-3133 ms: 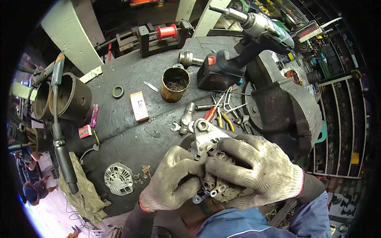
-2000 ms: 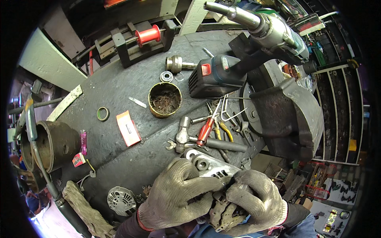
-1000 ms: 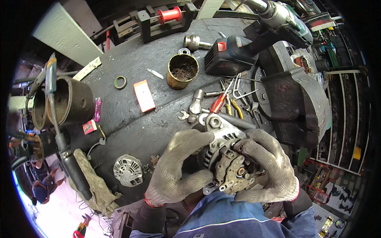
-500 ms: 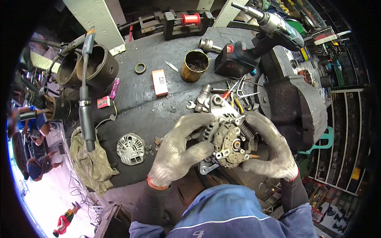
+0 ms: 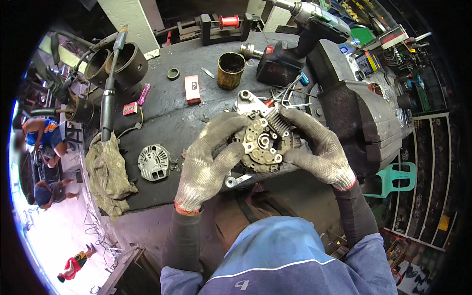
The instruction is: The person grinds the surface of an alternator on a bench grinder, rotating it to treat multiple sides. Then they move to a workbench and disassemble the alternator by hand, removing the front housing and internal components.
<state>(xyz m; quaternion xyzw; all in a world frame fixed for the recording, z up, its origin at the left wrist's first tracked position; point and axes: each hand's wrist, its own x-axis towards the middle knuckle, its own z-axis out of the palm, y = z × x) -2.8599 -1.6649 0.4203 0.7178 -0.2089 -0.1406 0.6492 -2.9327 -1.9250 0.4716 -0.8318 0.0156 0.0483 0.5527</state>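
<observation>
An alternator [image 5: 262, 156] with its back cover off faces up between my gloved hands, over the near edge of the dark bench. My left hand [image 5: 206, 160] grips its left side, thumb and fingers curled against the body. On the opposite side, my right hand [image 5: 322, 150] has its fingers by the finned heat sink [image 5: 278, 121] and its thumb low on the housing. One metal bracket arm [image 5: 249, 104] sticks out at the far side, and a mounting lug [image 5: 237, 180] shows below. To the left lies a round slotted silver cover [image 5: 154, 162].
Beyond the alternator stand a grimy can [image 5: 231, 72], a small box [image 5: 192, 89] and a cordless impact wrench [image 5: 302, 42]. Loose hand tools [image 5: 295, 96] lie near it. A rag [image 5: 109, 177] hangs over the left edge; a large metal housing [image 5: 364, 123] sits at right.
The alternator has turned in my hands, so its inner face now points more squarely up. The copper-coloured tip at its right side no longer shows. The whole view has shifted slightly.
</observation>
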